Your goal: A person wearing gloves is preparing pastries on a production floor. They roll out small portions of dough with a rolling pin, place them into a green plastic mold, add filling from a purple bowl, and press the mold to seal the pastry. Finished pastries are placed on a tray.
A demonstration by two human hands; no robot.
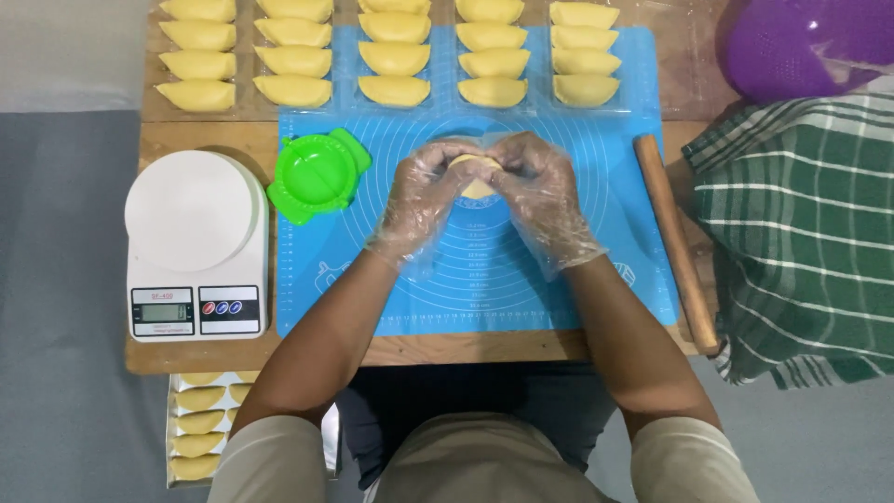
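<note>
The person's beige-trousered knees (484, 461) are filling the bottom of the view, and both bare forearms are reaching forward over the wooden table (209, 352). The left hand (424, 196) and the right hand (540, 191), each in a thin clear plastic glove, are meeting over the blue silicone rolling mat (596, 242) — fingers curled and pressed together around a small pale yellow piece of dough (477, 183), which is showing only partly between them, held just above the mat's printed circles. Just left of the left hand, a bright green plastic pastry press (317, 175) is lying closed on the mat's corner, and a white digital kitchen scale (196, 244) is sitting beside it. A wooden rolling pin (678, 244) is lying along the mat's right edge. Rows of folded yellow half-moon pastries (395, 58) are lining the far side — more are resting on a tray (172, 433) by the left knee.
</note>
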